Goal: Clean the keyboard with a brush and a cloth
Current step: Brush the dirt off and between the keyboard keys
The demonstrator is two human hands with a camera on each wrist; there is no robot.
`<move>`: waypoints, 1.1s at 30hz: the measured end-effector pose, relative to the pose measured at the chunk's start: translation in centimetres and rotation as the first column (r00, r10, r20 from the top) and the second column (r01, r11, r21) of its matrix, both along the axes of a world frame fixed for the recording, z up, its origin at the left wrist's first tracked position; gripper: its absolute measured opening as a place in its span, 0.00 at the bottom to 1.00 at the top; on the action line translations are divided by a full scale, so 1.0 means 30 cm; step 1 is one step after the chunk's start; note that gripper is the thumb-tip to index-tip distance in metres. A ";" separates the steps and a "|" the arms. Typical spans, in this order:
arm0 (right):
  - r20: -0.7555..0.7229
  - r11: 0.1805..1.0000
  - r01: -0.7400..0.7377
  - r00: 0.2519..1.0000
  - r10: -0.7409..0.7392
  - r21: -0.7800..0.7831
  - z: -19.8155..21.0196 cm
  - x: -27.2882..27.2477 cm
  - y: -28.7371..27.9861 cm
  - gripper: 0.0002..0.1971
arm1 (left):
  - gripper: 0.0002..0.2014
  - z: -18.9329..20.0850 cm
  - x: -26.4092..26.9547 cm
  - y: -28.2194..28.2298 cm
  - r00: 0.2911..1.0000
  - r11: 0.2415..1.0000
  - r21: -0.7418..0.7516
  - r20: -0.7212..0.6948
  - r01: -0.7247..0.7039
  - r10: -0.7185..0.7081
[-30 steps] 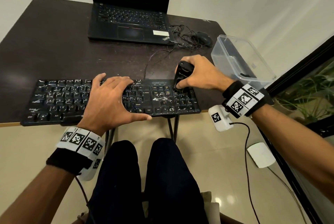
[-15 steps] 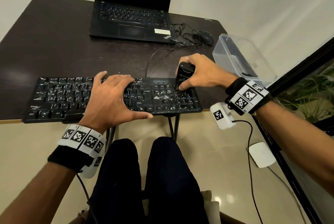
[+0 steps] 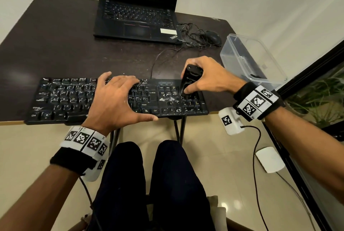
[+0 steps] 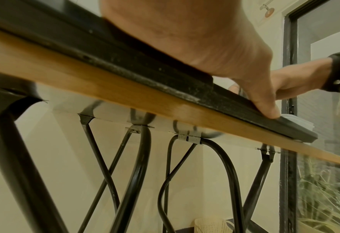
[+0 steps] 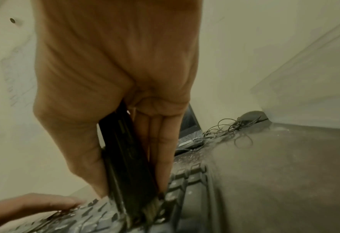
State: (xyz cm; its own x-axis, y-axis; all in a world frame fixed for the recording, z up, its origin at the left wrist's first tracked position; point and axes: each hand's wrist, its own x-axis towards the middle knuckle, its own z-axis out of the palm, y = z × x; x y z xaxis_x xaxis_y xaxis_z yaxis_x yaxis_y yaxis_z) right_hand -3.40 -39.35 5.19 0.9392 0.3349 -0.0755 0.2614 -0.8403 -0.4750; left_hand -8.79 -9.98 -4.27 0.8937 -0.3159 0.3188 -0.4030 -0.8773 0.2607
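Dark table (image 3: 55, 48), keyboard (image 3: 78, 100) along its near edge, white dust on the keys. Left hand (image 3: 113, 100) flat and spread across the middle keys, pinning it; right hand (image 3: 206, 78) wraps the black brush (image 3: 189, 80) upright, bristles down at the right end. Board looks light and slippery, brush stiff, best gripped mid-body

Readable text, head view only; nothing legible in either wrist view.

- laptop (image 3: 136, 20), far edge of the worktop (image 3: 55, 44): "ThinkPad" logo read on the palm rest's near-right corner. White sticker beside it was too small to read.
- keyboard (image 3: 74, 98), near edge of the worktop: key legends read "Enter", "Shift", "Ctrl", "Alt", plus letters Q, W, E, A, S, D, F, G, Z, X, C, V. Function row was blurred.
- brush (image 3: 189, 80) carried a logo, unreadable.
- Wristbands showed square black-and-white marker patterns, no words.
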 end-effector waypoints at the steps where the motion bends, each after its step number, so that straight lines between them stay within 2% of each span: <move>1: 0.034 1.000 0.024 0.999 -0.024 -0.003 -0.001 0.003 0.002 0.19 | 0.63 0.000 0.000 0.001 1.000 1.000 -0.003 0.004 0.002 -0.002; 3: 0.085 0.999 0.044 0.995 -0.044 0.000 -0.006 0.004 0.008 0.18 | 0.63 0.001 0.000 0.002 1.000 1.000 -0.013 0.009 0.005 -0.005; 6: 0.012 1.000 -0.019 1.000 0.019 -0.011 0.000 0.011 0.019 0.18 | 0.63 0.001 -0.003 0.007 1.000 1.000 -0.014 0.011 0.001 -0.001; 10: 0.069 0.998 0.062 0.996 -0.061 -0.010 0.004 0.033 0.017 0.19 | 0.63 0.003 -0.001 0.007 1.000 1.000 -0.015 0.006 0.000 0.000; 14: -0.057 0.999 -0.036 0.998 0.035 -0.034 0.013 0.026 0.028 0.19 | 0.63 0.001 -0.002 0.007 1.000 1.000 -0.006 0.007 0.004 -0.003; 17: 0.042 0.999 0.033 0.999 -0.032 -0.032 0.012 0.024 0.023 0.19 | 0.62 -0.001 -0.001 0.007 1.000 1.000 -0.016 0.013 0.008 -0.008; 21: -0.055 0.999 -0.034 0.998 0.032 -0.039 0.015 -0.002 0.012 0.19 | 0.63 0.000 -0.001 0.009 1.000 1.000 -0.014 0.013 0.008 -0.007; 24: 0.022 0.997 0.071 0.997 -0.070 -0.025 0.014 -0.008 0.001 0.18 | 0.63 -0.001 0.000 0.006 1.000 1.000 -0.018 0.008 0.009 -0.009; 28: -0.049 0.999 0.022 0.999 -0.023 -0.035 0.004 -0.028 -0.013 0.18 | 0.63 -0.003 -0.001 0.010 1.000 1.000 -0.021 0.010 0.007 -0.007; 31: 0.009 0.994 0.103 0.995 -0.103 -0.021 0.003 -0.023 -0.029 0.18 | 0.63 -0.003 0.000 0.010 1.000 0.999 -0.034 0.011 0.003 -0.003; 33: 0.009 0.996 0.084 0.996 -0.083 -0.027 0.000 -0.034 -0.019 0.18 | 0.62 -0.003 -0.001 0.008 1.000 0.999 -0.039 0.012 0.004 -0.003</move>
